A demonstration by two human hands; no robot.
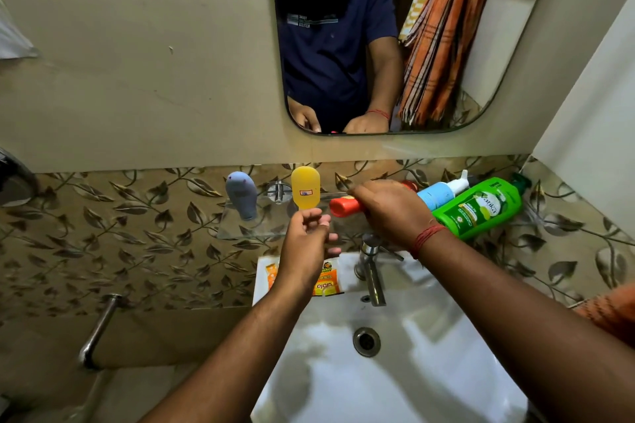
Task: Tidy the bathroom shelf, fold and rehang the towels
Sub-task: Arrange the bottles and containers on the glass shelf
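Note:
A glass shelf (240,228) hangs above the sink. On it a grey bottle (242,194) and a yellow bottle (305,191) stand cap down. My left hand (305,244) hovers just below the yellow bottle, fingers loosely apart, holding nothing I can see. My right hand (391,208) is closed over a red bottle (345,207) lying on its side on the shelf. To the right lie a blue bottle (438,194) with a white pump and a green bottle (481,208). Orange striped towels (443,34) show in the mirror.
A white sink (395,371) with a chrome tap (372,271) sits below the shelf. Orange sachets (328,282) lie on its back rim. A metal pipe (98,330) runs down at the left. Orange cloth (611,312) shows at the right edge.

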